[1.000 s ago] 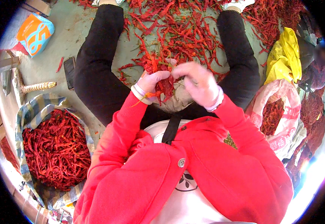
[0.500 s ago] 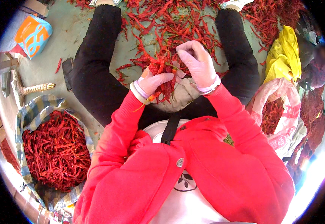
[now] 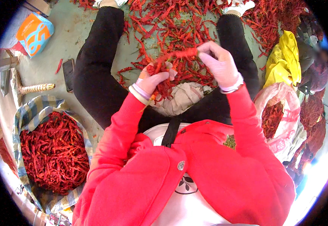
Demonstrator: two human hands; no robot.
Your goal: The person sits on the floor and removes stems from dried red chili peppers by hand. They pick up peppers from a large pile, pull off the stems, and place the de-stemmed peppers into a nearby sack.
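Deep red chillies (image 3: pixel 186 53), blue-and-cream checked sack (image 3: pixel 45 103), yellow bag (image 3: pixel 284 62), bright red cardigan (image 3: pixel 132 184), black trousers (image 3: pixel 103 43), orange-and-blue packet (image 3: pixel 35 34)

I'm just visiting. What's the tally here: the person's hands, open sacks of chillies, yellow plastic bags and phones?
Left hand and right hand: 2
Blue-and-tan checked sack and pink-and-white plastic sack, both holding red chillies: 2
Yellow plastic bag: 1
Flat, dark, rectangular phone: 1
Total: 6

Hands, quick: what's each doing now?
Left hand: closed around a bunch of red chilies.
Right hand: closed, pinching a blurred red chili by one end.
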